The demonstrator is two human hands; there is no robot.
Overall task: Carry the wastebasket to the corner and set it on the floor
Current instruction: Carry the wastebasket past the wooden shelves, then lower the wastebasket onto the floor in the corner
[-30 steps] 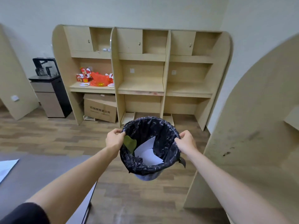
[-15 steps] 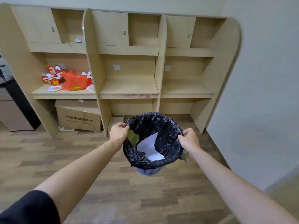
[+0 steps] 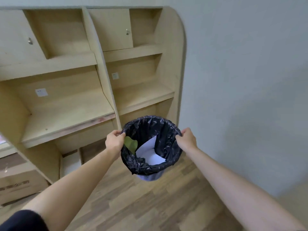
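Centrally, wastebasket (image 3: 150, 175) held in mid-air above the wood-plank floor (image 3: 150, 205), clear of it, in front of the lower right part of the wooden shelf unit (image 3: 106, 90) and near the pale wall (image 3: 241, 80). Lined with a black plastic bag (image 3: 168, 139) folded over the rim, only a bluish slatted bit of the basket itself showing beneath. Inside: white paper sheets (image 3: 148, 152) leaning against the liner, plus a green leaf (image 3: 131, 145) tucked at the left edge. Left hand (image 3: 114, 142) clamped on the left rim, fingers curled over the bag; right hand (image 3: 186, 139) clamped on the right rim, fingers pinching the liner likewise. Both bare forearms stretched forward, dark sleeve (image 3: 21, 220) at bottom left. Shelf compartments bare apart from small white wall plates (image 3: 41, 92); cardboard box (image 3: 18, 184) at lower left, blurred.
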